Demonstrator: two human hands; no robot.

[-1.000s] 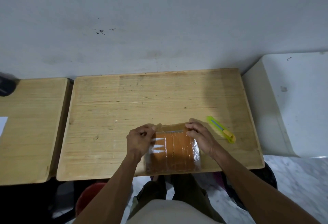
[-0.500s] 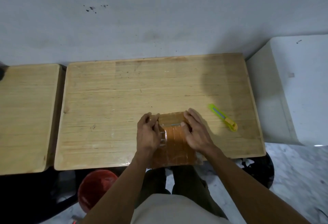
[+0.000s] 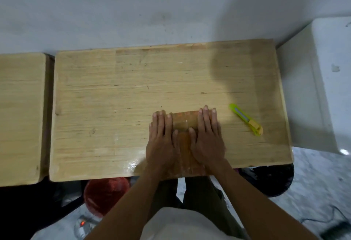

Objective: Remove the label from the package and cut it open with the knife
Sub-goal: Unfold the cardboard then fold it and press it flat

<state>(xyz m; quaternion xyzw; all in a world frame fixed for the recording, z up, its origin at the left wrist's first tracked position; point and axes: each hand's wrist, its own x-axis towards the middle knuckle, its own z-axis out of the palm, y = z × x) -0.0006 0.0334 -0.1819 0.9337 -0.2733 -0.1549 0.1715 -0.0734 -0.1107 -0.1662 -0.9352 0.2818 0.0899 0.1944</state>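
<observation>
Desk: wooden desk [image 3: 114,106] set against a grey wall.
Package: package [image 3: 183,124] kept at the desk's near edge.
Change: pinching replaced by left hand [image 3: 161,141] and right hand [image 3: 207,141] laid flat, fingers straight, pressing it.
Knife: knife [image 3: 246,119] untouched, right of the package.
Meaning: cutting judged not begun.

Wooden tabletop [image 3: 114,97]: orange plastic-wrapped package [image 3: 183,124] on its near middle, reaching to the near edge. Left hand [image 3: 161,141] flat on the package's left part; right hand [image 3: 208,139] flat on its right part; fingers pointing away from the person. Green-and-yellow utility knife [image 3: 246,119] on the tabletop, right of the right hand, apart from it. Second wooden tabletop [image 3: 20,116] just left of the first. White box-shaped unit [image 3: 322,87] right of it. Red bucket [image 3: 106,194] below the near edge, left of the person's legs.
</observation>
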